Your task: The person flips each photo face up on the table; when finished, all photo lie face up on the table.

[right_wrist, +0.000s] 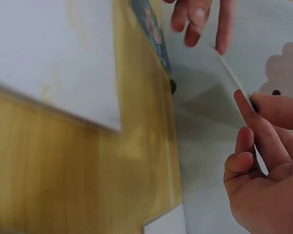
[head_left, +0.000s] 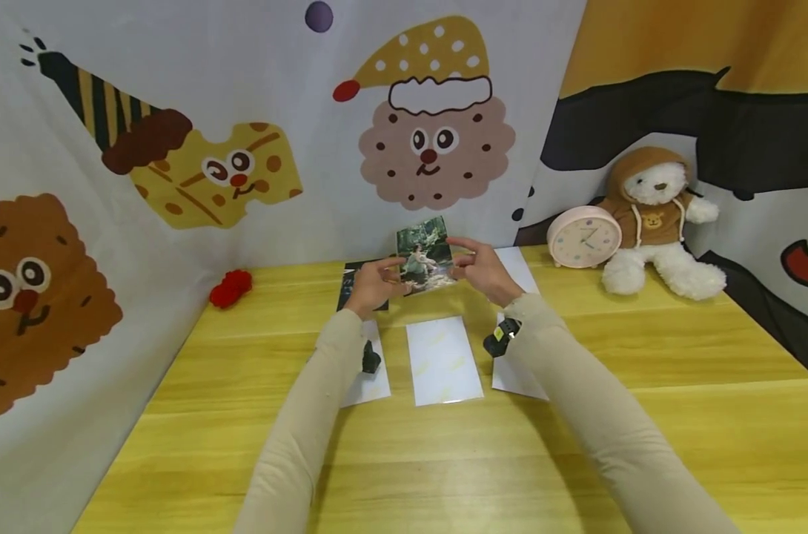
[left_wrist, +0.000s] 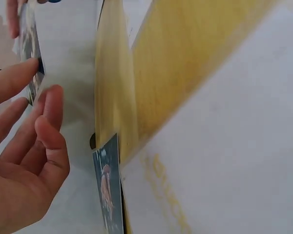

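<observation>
Between my two hands a photo print (head_left: 425,252) stands tilted up over the far part of the table, its green forest picture with a pale-clad figure facing me. The left hand (head_left: 373,285) pinches its left edge between thumb and fingers. At the opposite edge, my right hand (head_left: 487,271) pinches it the same way; the right wrist view shows the print's thin edge (right_wrist: 229,73) between thumb and fingers. Partly behind the left hand, a darker photo print (head_left: 349,285) lies face up at the back. Nearer me, a white sheet (head_left: 444,363) with faint yellow marks lies on the table.
More white sheets lie under the left forearm (head_left: 373,382), by the right forearm (head_left: 516,378) and at the back right. A red fuzzy object (head_left: 231,288) lies back left. A pink clock (head_left: 584,237) and a teddy bear (head_left: 657,222) stand back right, before a cartoon-patterned cloth (head_left: 244,44).
</observation>
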A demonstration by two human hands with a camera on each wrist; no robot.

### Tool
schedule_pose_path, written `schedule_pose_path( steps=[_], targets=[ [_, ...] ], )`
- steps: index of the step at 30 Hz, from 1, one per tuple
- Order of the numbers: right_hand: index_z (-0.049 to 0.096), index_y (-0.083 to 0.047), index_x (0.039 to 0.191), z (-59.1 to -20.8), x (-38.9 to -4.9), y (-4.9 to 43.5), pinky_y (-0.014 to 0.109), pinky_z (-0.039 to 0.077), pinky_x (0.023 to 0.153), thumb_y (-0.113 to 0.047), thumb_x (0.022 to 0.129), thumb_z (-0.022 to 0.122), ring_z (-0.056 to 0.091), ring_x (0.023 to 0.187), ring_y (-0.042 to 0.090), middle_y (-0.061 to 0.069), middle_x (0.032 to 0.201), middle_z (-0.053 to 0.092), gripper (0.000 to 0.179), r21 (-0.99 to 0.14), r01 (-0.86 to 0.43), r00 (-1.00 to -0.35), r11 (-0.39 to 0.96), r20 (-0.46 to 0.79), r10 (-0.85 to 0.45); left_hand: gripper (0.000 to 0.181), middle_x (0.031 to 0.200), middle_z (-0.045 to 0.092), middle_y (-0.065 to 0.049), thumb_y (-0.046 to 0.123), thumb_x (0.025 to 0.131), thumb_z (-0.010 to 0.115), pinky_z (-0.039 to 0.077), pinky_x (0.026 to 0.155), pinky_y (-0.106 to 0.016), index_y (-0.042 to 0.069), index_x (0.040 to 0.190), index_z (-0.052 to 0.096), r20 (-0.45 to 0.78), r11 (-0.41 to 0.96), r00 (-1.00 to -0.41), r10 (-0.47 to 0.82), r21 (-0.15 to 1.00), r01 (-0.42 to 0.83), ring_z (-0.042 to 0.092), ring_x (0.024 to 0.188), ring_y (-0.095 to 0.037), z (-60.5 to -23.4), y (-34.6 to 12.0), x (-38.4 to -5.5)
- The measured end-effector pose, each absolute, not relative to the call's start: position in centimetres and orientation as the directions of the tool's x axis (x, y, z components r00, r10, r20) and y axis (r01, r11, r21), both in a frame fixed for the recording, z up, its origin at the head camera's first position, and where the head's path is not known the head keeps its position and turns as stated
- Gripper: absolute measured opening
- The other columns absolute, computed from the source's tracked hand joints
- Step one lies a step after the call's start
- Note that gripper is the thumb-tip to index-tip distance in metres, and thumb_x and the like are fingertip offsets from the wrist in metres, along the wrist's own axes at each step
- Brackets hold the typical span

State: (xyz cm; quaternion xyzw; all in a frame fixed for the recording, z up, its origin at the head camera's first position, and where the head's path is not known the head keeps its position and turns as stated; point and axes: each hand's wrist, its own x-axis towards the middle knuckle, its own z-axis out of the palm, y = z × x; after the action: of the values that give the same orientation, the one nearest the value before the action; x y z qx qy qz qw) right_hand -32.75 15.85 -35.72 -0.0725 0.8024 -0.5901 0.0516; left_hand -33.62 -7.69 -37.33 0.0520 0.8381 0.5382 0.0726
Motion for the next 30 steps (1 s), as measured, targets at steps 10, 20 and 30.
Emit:
schedule_pose_path(
  steps=[10, 20, 30],
  targets=[
    [0.043, -0.018, 0.152, -36.9, -33.4, 15.9, 0.03, 0.043, 0.065, 0.0, 0.09, 0.07, 0.045, 0.063, 0.016, -0.004, 0.071, 0.056, 0.07, -0.896, -0.098, -0.982, 0.433, 0.016, -0.188, 0.066, 0.114, 0.066, -0.013, 0.006, 0.081, 0.083, 0.053, 0.098, -0.048, 0.023, 0.14, 0.06, -0.071, 0.416, -0.989, 0.132, 0.909, -0.01, 0.059, 0.112, -0.03, -37.5, -7.5, -33.8],
    [0.039, -0.015, 0.154, -37.1, -33.6, 15.8, 0.032, 0.043, 0.066, -0.003, 0.091, 0.069, 0.046, 0.06, 0.015, -0.004, 0.063, 0.05, 0.071, -0.846, -0.118, -0.977, 0.519, 0.004, -0.215, 0.067, 0.101, 0.066, -0.01, 0.005, 0.082, 0.081, 0.025, 0.125, -0.052, 0.022, 0.143, 0.057, -0.079, 0.453, -0.988, 0.13, 0.891, -0.011, 0.042, 0.137, -0.032, -37.2, -7.2, -34.0],
    [0.036, -0.014, 0.155, -37.1, -34.2, 15.4, 0.031, 0.043, 0.064, -0.009, 0.09, 0.072, 0.05, 0.067, 0.018, 0.004, 0.08, 0.056, 0.074, -0.743, -0.107, -0.974, 0.661, -0.056, -0.221, 0.067, 0.07, 0.058, 0.004, 0.003, 0.081, 0.081, 0.038, 0.119, -0.049, 0.015, 0.143, 0.057, -0.085, 0.51, -0.989, 0.118, 0.86, -0.013, 0.063, 0.108, -0.038, -37.8, -6.8, -33.9]
  ],
)
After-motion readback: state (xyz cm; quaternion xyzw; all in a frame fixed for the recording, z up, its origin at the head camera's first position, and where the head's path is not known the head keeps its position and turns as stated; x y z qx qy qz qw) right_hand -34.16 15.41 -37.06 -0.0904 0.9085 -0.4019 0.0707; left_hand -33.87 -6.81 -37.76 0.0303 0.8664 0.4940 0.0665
